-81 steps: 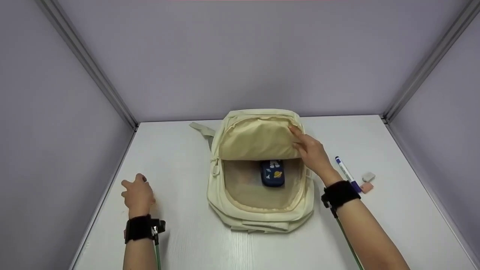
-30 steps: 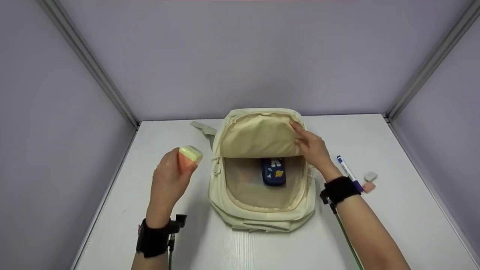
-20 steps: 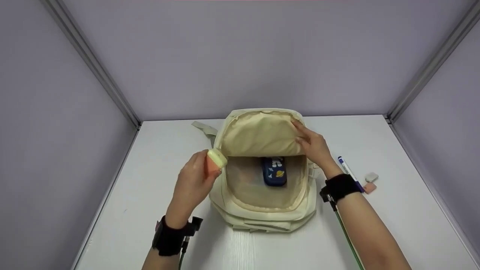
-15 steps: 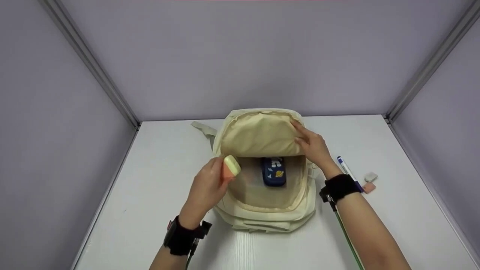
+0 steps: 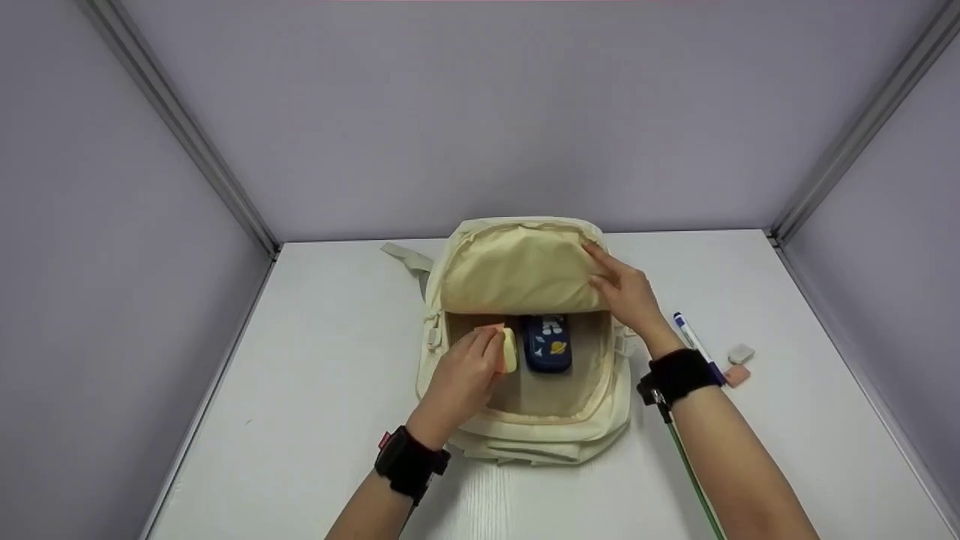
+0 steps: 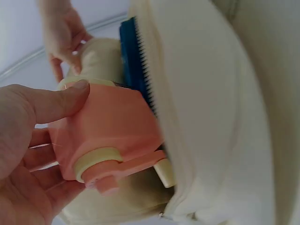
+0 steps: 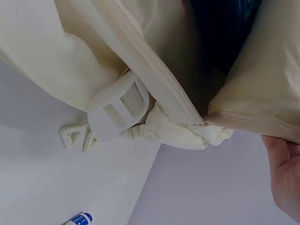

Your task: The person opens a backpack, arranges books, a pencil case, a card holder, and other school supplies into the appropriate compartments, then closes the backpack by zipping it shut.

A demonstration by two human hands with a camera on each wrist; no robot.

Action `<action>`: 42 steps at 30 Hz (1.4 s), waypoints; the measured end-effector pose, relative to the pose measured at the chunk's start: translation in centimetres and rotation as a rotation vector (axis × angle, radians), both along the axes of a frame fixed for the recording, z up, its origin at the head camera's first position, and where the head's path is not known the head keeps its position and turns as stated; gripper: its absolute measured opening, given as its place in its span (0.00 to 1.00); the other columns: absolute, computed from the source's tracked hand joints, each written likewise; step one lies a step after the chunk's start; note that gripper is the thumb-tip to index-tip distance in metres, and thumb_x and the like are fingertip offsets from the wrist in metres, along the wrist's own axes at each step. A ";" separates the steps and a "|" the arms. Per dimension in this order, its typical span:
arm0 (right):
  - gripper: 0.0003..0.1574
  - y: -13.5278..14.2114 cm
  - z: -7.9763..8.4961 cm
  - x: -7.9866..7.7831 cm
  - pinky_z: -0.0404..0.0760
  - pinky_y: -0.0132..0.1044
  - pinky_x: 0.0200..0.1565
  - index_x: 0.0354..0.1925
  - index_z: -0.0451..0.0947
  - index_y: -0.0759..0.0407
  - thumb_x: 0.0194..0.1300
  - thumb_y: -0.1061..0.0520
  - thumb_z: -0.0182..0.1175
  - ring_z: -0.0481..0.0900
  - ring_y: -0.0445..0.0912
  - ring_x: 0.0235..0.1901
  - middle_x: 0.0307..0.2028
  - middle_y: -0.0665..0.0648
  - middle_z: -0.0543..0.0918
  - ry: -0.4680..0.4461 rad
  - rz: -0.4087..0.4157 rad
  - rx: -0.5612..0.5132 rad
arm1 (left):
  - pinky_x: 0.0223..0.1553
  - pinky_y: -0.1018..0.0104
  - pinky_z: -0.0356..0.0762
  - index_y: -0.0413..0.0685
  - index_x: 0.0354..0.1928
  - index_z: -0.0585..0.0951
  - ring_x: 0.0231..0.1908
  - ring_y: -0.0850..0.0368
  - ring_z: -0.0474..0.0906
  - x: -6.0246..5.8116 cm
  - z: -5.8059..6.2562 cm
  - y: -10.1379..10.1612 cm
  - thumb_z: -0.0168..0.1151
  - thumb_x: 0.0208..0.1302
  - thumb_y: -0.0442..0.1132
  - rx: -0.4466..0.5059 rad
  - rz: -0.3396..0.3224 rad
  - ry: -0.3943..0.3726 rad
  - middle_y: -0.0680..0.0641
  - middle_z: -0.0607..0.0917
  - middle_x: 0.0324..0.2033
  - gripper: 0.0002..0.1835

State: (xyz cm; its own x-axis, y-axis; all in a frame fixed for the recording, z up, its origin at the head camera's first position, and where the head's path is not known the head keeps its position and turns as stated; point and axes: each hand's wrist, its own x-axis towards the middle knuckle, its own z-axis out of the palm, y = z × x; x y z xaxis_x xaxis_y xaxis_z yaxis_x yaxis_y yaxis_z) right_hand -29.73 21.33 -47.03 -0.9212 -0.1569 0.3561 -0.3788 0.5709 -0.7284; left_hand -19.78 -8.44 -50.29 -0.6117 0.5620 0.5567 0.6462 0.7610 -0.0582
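A cream backpack (image 5: 525,433) lies on the table with its front compartment unzipped. My right hand (image 5: 628,298) pinches the edge of the raised flap (image 5: 517,271) at its right side; the right wrist view shows the fingers on the flap's hem. My left hand (image 5: 459,381) grips a pink and yellow crank pencil sharpener (image 6: 110,124) at the mouth of the compartment. In the left wrist view the thumb lies over its top and the fingers are beneath, with the crank toward the zip edge. Just right of the sharpener, a navy pencil case (image 5: 547,358) with space pictures sits inside.
On the white table (image 5: 300,337), right of the backpack, lie a blue-and-white marker (image 5: 691,336), a small grey-white block (image 5: 741,353) and a pink block (image 5: 736,375). A strap (image 5: 409,259) sticks out at the upper left. Grey panels (image 5: 487,112) enclose the table.
My left hand has picked up the sharpener at the table's left and carried it rightward into the backpack's opening. The right hand has stayed on the flap.
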 end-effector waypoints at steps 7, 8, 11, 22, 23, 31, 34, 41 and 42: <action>0.35 0.2 0.2 0.0 0.65 0.52 0.63 0.69 0.69 0.43 0.67 0.62 0.63 0.68 0.57 0.64 0.66 0.59 0.70 -0.014 -0.001 -0.010 | 0.53 0.60 0.76 0.36 0.48 0.81 0.50 0.47 0.78 -1.1 -2.0 1.3 0.62 0.61 0.26 -0.095 -0.017 0.137 0.42 0.81 0.46 0.13; 0.35 0.2 0.2 0.0 0.65 0.52 0.63 0.69 0.69 0.43 0.66 0.62 0.63 0.68 0.57 0.65 0.66 0.59 0.70 -0.012 -0.001 -0.010 | 0.54 0.60 0.75 0.37 0.46 0.81 0.50 0.47 0.78 -1.3 -2.2 1.5 0.60 0.62 0.24 -0.095 -0.021 0.147 0.42 0.81 0.45 0.11; 0.36 0.2 0.1 -0.1 0.65 0.52 0.63 0.69 0.70 0.43 0.66 0.63 0.63 0.68 0.57 0.65 0.66 0.59 0.71 -0.002 -0.001 -0.010 | 0.56 0.61 0.73 0.37 0.42 0.81 0.49 0.47 0.78 -1.9 -2.6 1.9 0.55 0.62 0.20 -0.074 -0.030 0.173 0.42 0.81 0.44 0.11; 0.35 0.3 -0.2 -0.2 0.66 0.51 0.63 0.68 0.71 0.46 0.65 0.65 0.63 0.69 0.55 0.64 0.64 0.57 0.73 0.024 0.015 -0.027 | 0.53 0.60 0.76 0.40 0.46 0.83 0.55 0.48 0.75 -1.4 -3.4 2.1 0.58 0.66 0.26 -0.099 -0.001 0.116 0.43 0.80 0.49 0.10; 0.35 0.3 -0.2 -0.2 0.66 0.51 0.63 0.68 0.71 0.46 0.65 0.64 0.63 0.69 0.55 0.64 0.64 0.58 0.73 0.024 0.013 -0.028 | 0.51 0.60 0.78 0.40 0.46 0.84 0.55 0.48 0.75 -1.3 -3.4 2.1 0.59 0.66 0.27 -0.100 0.000 0.105 0.43 0.79 0.50 0.10; 0.34 0.2 -0.2 0.0 0.67 0.50 0.62 0.68 0.71 0.44 0.66 0.63 0.63 0.70 0.55 0.63 0.64 0.59 0.72 0.016 0.003 -0.026 | 0.42 0.63 0.80 0.41 0.46 0.85 0.47 0.50 0.74 -1.6 -3.3 2.4 0.63 0.63 0.25 -0.102 0.037 0.094 0.44 0.77 0.44 0.11; 0.35 0.3 -0.3 0.1 0.68 0.50 0.61 0.68 0.71 0.44 0.66 0.63 0.63 0.71 0.55 0.62 0.65 0.59 0.72 0.013 0.007 -0.026 | 0.41 0.63 0.80 0.43 0.41 0.87 0.41 0.51 0.74 -1.8 -3.3 2.6 0.64 0.64 0.27 -0.121 0.063 0.139 0.46 0.77 0.38 0.08; 0.33 0.3 -0.1 0.1 0.65 0.48 0.64 0.66 0.73 0.48 0.65 0.65 0.64 0.69 0.53 0.64 0.64 0.55 0.73 0.044 0.022 -0.061 | 0.21 0.65 0.78 0.46 0.28 0.86 0.38 0.52 0.76 -2.7 -2.8 3.1 0.67 0.60 0.26 -0.031 0.077 0.131 0.47 0.78 0.34 0.07; 0.33 0.4 0.0 0.1 0.65 0.48 0.64 0.66 0.73 0.48 0.65 0.65 0.64 0.69 0.52 0.64 0.64 0.53 0.74 0.046 0.025 -0.066 | 0.21 0.65 0.78 0.46 0.28 0.87 0.38 0.52 0.77 -2.9 -2.8 3.2 0.67 0.60 0.26 -0.020 0.078 0.120 0.47 0.78 0.34 0.08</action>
State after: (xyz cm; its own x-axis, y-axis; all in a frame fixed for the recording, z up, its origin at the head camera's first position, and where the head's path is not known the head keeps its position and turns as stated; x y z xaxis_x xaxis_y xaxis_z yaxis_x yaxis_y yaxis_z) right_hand -29.58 21.71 -47.06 -0.8998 -0.1543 0.4081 -0.4261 0.5120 -0.7459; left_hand -22.66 -5.29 -53.05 -0.5838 0.5269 0.6177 0.5724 0.8067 -0.1471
